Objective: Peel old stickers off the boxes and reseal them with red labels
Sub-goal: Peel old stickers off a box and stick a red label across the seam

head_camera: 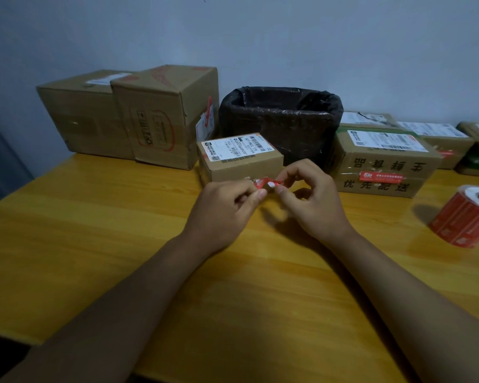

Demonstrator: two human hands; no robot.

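We pinched the crumpled red sticker between our left hand and right hand, just before the small box, balling it so it would drop cleanly into the bin behind; the label roll waited on the bench at our right.

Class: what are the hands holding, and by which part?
A crumpled red sticker, pinched at its ends: left hand at one end, right hand at the other.

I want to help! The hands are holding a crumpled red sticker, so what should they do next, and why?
Probably drop it in the black-lined bin. Both the left hand and the right hand pinch the crumpled red sticker, already off the small box, and the bin stands open right behind that box.
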